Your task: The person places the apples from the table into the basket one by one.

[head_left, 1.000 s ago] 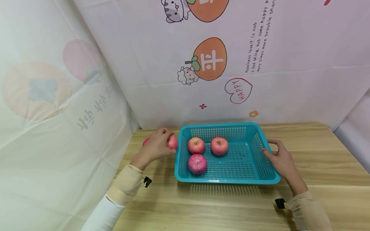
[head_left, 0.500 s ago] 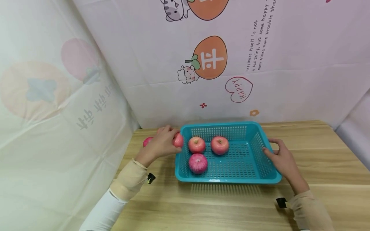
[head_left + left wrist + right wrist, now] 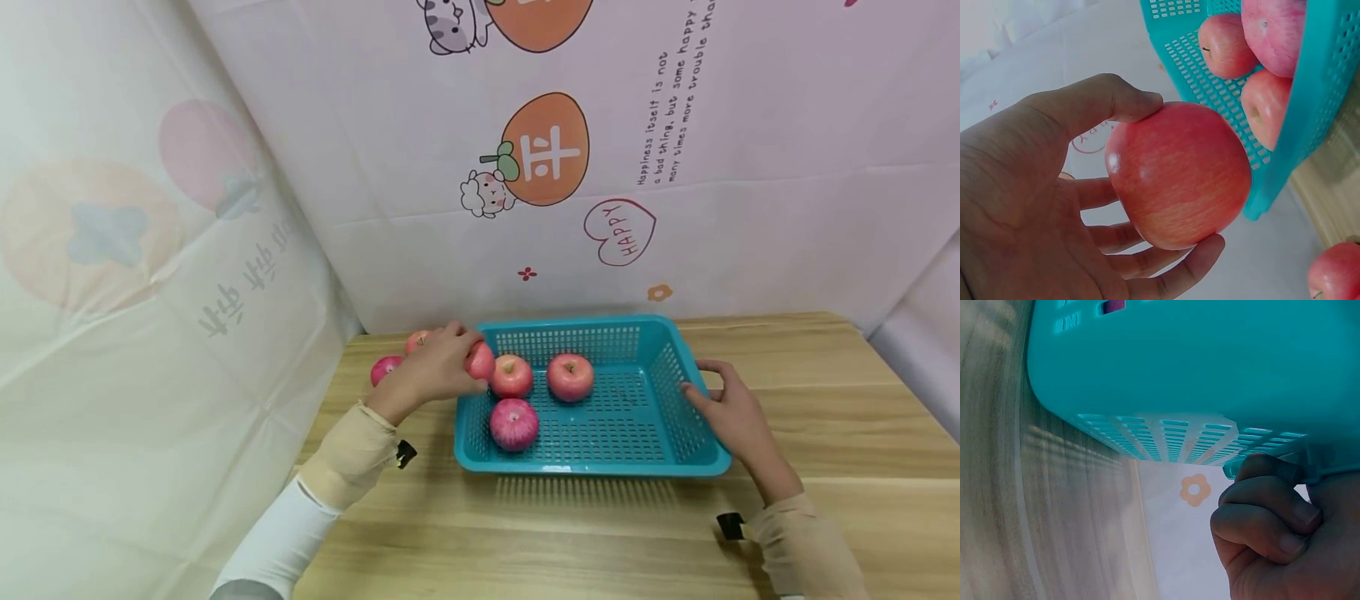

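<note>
My left hand (image 3: 433,367) grips a red apple (image 3: 1179,175) between thumb and fingers, above the left rim of the teal plastic basket (image 3: 592,472). Inside the basket lie two apples, one near the left wall (image 3: 511,377) and one farther right (image 3: 570,377). A purplish-pink round fruit or onion (image 3: 513,425) sits in front of the left one. At the basket's right end, my right hand (image 3: 738,417) holds the rim, thumb on the inner side and fingers curled outside, as the right wrist view (image 3: 1266,519) shows.
Left of the basket, partly behind my left hand, lie another apple (image 3: 417,340) and another purplish-pink round item (image 3: 385,368) on the wooden table (image 3: 525,542). A printed white cloth (image 3: 420,250) hangs behind the table, with a second sheet (image 3: 187,375) along the left.
My left hand has carried the apple rightward, from beside the basket to above its left rim. The apple and purplish item behind it show more now. My right hand stays on the basket.
</note>
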Demonstrator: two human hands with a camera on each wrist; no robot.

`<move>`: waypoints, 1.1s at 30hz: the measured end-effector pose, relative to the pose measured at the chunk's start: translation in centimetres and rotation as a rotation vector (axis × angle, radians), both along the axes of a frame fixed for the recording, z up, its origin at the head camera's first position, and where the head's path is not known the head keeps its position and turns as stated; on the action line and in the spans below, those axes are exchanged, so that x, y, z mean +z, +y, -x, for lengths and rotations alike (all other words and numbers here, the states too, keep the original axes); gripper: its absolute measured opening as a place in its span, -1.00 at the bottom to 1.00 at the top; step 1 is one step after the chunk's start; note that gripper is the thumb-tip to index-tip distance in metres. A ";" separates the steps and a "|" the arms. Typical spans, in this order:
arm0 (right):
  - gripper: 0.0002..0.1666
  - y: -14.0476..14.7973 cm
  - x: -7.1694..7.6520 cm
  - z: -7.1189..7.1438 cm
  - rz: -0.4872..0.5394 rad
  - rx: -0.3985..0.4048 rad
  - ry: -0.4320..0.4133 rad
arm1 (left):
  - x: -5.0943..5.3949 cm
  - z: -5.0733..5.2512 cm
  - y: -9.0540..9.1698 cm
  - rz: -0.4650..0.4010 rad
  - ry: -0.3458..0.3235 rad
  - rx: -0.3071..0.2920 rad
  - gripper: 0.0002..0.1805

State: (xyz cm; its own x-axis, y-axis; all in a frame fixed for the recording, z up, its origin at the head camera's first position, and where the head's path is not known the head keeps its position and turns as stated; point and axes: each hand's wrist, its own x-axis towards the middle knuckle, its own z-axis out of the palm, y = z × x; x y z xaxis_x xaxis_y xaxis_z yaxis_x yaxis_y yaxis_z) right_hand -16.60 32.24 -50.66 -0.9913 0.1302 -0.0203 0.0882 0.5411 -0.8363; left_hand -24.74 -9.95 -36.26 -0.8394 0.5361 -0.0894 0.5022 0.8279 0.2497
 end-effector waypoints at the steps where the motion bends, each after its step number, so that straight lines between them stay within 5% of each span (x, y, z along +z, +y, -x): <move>1: -0.11 0.0 0.0 0.0 0.000 0.000 -0.001 | 0.1 -0.1 0.2 0.002 0.001 -0.003 -0.19; 33: -0.13 0.0 0.2 -0.1 0.010 0.004 -0.004 | 0.0 -1.0 4.4 0.006 -0.041 -0.105 -0.17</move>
State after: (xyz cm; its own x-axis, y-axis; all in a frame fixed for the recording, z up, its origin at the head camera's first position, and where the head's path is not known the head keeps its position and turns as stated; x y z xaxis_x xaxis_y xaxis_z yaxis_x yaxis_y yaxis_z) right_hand -16.48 32.21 -50.47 -0.9917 0.1258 -0.0256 0.0893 0.5328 -0.8415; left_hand -23.73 -5.58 -36.23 -0.7744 0.6201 -0.1255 0.5756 0.7729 0.2671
